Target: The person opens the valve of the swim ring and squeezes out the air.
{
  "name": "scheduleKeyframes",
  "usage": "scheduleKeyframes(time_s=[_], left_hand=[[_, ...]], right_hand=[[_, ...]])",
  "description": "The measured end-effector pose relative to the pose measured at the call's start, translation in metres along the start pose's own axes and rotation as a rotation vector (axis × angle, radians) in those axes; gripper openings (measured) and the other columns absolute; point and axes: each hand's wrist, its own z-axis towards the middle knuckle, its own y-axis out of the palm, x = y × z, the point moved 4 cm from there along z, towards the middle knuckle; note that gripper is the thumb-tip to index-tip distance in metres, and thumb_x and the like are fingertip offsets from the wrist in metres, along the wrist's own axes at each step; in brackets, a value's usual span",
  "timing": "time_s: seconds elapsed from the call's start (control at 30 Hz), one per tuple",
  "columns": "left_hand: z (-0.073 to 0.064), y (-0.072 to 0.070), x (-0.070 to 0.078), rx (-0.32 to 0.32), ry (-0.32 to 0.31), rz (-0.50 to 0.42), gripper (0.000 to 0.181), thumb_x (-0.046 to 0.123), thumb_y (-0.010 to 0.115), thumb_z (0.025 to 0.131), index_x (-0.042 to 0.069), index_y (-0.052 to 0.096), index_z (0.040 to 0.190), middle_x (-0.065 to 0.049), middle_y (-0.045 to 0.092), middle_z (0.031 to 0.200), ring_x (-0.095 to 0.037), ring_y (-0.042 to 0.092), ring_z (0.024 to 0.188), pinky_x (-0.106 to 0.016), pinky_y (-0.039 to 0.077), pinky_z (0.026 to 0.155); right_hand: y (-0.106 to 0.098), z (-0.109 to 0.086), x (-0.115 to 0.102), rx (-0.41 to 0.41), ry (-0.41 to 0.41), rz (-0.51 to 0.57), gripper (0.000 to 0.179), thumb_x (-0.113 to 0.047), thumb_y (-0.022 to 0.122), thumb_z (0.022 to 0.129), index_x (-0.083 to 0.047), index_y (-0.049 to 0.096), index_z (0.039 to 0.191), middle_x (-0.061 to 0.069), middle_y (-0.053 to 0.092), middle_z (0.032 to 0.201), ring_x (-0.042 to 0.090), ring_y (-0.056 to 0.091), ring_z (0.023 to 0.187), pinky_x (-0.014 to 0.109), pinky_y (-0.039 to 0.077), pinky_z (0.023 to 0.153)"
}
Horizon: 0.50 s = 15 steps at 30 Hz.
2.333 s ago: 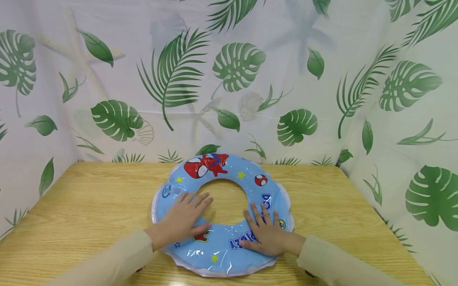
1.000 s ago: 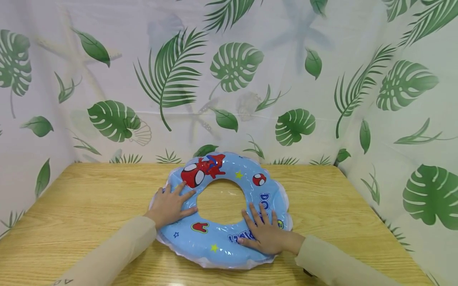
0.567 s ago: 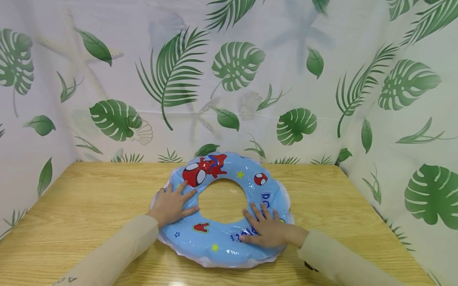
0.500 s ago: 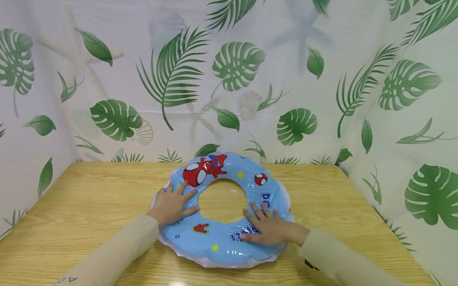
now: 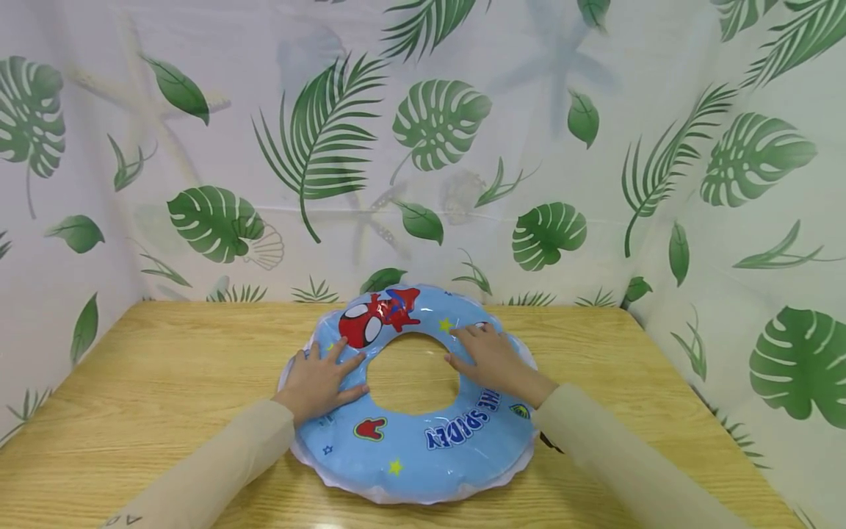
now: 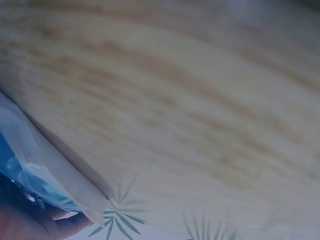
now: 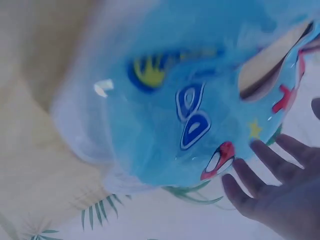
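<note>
A blue inflatable swim ring (image 5: 423, 470) with a white scalloped rim lies on the wooden table. It bears a red cartoon figure, yellow stars and the lettering SPIDEY. My left hand (image 5: 317, 382) rests on the ring's left side with its fingers spread. At the right side my right hand (image 5: 492, 360) is over the ring, fingers extended toward its far right part. In the right wrist view the fingers of the right hand (image 7: 275, 180) reach beside the printed red mask. The left wrist view catches only part of the left hand (image 6: 25, 220) at the ring's edge (image 6: 50, 175).
The wooden table (image 5: 165, 382) stretches out on both sides of the ring. Behind it and along both sides hangs a white curtain (image 5: 410, 242) printed with green leaves.
My right hand has moved from the ring's lower right, up and away to its upper right, uncovering the lettering. Earlier, my left hand shifted outward to the left side and then stayed there.
</note>
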Motion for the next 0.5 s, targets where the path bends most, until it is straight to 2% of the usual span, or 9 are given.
scheduleKeyframes(time_s=[0.1,0.23,0.37,0.5], left_hand=[[0.0,0.0,0.0,-0.011,-0.006,0.014,0.065,0.066,0.038,0.085,0.029,0.039,0.138,-0.014,0.038,0.143,-0.054,0.039,0.12,-0.061,0.04,0.089],[0.0,0.0,0.0,-0.023,-0.011,0.023,0.065,0.066,0.037,0.085,0.029,0.037,0.139,-0.013,0.037,0.144,-0.054,0.038,0.12,-0.061,0.039,0.09],[0.0,0.001,0.0,-0.028,-0.011,0.03,0.066,0.067,0.037,0.085,0.03,0.036,0.14,-0.013,0.037,0.144,-0.054,0.038,0.12,-0.061,0.039,0.09],[0.001,0.003,0.0,-0.029,-0.012,0.04,0.067,0.069,0.035,0.084,0.031,0.036,0.14,-0.012,0.037,0.144,-0.053,0.039,0.12,-0.061,0.04,0.09]], right_hand=[[-0.002,0.017,0.006,0.089,0.009,-0.016,0.048,-0.035,0.053,0.091,-0.009,0.047,0.131,0.017,0.05,0.131,0.041,0.044,0.119,0.059,0.038,0.092],[0.004,0.036,0.014,0.125,0.033,0.002,0.05,-0.034,0.055,0.09,-0.014,0.043,0.135,0.018,0.04,0.139,0.041,0.036,0.125,0.061,0.035,0.093],[0.015,0.05,0.022,0.095,0.051,0.022,0.057,-0.039,0.053,0.09,-0.022,0.034,0.141,0.018,0.025,0.148,0.043,0.025,0.133,0.065,0.028,0.097],[0.03,0.059,0.029,0.0,0.075,0.046,0.061,-0.049,0.044,0.092,-0.033,0.02,0.145,0.012,0.003,0.155,0.046,0.011,0.137,0.071,0.019,0.098]])
